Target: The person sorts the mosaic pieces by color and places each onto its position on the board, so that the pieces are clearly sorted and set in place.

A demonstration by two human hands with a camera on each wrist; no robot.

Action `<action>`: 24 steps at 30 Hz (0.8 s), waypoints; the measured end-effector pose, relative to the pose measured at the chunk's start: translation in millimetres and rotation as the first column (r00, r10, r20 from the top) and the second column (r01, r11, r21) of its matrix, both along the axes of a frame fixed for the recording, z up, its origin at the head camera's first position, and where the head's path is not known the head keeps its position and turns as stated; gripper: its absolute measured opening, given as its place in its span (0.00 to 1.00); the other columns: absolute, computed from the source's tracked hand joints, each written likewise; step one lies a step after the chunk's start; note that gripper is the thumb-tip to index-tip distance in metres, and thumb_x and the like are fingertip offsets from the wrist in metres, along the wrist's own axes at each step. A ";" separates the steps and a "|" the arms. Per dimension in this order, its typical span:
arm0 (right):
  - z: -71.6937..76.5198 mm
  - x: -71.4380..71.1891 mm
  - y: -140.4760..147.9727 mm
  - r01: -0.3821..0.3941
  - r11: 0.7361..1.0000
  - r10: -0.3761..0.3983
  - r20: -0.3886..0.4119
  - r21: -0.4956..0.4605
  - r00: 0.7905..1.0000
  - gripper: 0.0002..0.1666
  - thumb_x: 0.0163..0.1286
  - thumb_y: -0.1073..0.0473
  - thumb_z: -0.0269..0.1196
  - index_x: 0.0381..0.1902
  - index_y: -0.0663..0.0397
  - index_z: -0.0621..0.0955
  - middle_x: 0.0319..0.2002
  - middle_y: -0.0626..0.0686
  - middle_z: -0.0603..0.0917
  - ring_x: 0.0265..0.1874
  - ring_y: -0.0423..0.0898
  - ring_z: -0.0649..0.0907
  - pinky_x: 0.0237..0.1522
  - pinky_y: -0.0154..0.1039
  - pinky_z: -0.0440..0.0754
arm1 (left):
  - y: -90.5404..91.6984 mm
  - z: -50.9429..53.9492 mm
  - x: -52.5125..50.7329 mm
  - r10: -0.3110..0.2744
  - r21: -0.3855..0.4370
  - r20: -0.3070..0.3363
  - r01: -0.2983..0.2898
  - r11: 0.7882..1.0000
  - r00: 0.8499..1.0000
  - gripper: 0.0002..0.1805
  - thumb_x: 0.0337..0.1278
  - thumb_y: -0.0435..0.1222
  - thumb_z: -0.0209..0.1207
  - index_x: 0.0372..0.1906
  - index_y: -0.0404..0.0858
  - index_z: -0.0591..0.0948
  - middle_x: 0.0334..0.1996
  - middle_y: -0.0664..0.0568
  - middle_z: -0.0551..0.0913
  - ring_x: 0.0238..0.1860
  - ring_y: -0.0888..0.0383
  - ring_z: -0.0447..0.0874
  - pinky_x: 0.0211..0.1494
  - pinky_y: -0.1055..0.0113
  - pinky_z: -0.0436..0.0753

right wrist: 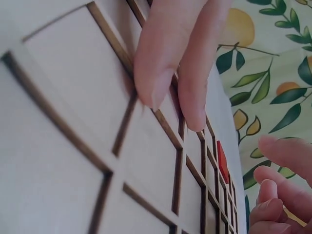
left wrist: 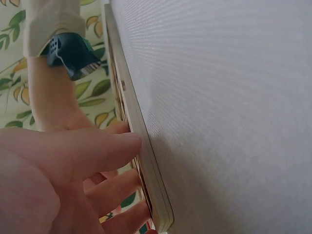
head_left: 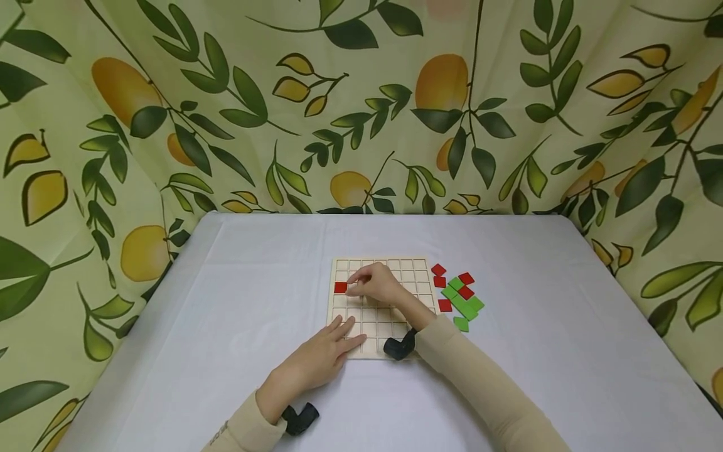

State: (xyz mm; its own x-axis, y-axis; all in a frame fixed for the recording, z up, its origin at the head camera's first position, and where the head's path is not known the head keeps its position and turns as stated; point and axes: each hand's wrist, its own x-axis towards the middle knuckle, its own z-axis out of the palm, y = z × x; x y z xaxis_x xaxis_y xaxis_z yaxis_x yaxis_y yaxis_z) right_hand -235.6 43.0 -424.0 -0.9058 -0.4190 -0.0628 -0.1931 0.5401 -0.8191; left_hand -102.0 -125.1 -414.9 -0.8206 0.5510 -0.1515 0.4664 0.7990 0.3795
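Laying of square tiles on a gridded wooden board. The step in hand appears to be the setting of single tiles into cells: one red tile [head_left: 340, 287] lies in the leftmost column of the wooden grid board [head_left: 408, 265], third row from the far edge. The loose red tiles [head_left: 445, 306] and green tiles [head_left: 465, 307] lie beside the board's right edge, some of them overlapping. The stage is probably an early one — no other tile is seen on the board, though the hands and right forearm [head_left: 417, 311] hide some cells. If the red tile is well seated, the next move would call for a reach to the right and a pinch on one loose tile; overlapping ones may first need parting.

The right hand [head_left: 377, 285] is poised above the board, just right of the red tile; its fingers are loosely bent, tips apart, with no tile visible between them. The left hand [head_left: 323, 353] rests at the near left corner, fingers spread over the cells — gripping nothing, and apparently steadying the board on the white tabletop [head_left: 260, 270].
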 end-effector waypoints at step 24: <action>3.6 15.3 37.2 0.052 0.995 -0.049 0.041 -0.080 0.998 0.14 0.55 0.59 0.72 0.39 0.61 0.87 0.24 0.47 0.77 0.26 0.41 0.72 0.28 0.30 0.70 | 0.7 -0.7 1.7 0.019 0.005 -0.006 -0.019 1.000 1.000 0.24 0.68 0.34 0.52 0.67 0.49 0.72 0.74 0.44 0.63 0.75 0.38 0.58 0.71 0.44 0.69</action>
State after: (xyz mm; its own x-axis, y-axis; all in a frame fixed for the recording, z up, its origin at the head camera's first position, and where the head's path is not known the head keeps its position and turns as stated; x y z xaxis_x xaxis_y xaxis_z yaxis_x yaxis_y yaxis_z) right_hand -220.3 80.3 -420.4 -0.9236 -0.3777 -0.0663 -0.1339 0.4797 -0.8671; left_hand -100.3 -124.4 -415.7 -0.8317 0.5363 -0.1441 0.4536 0.8057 0.3809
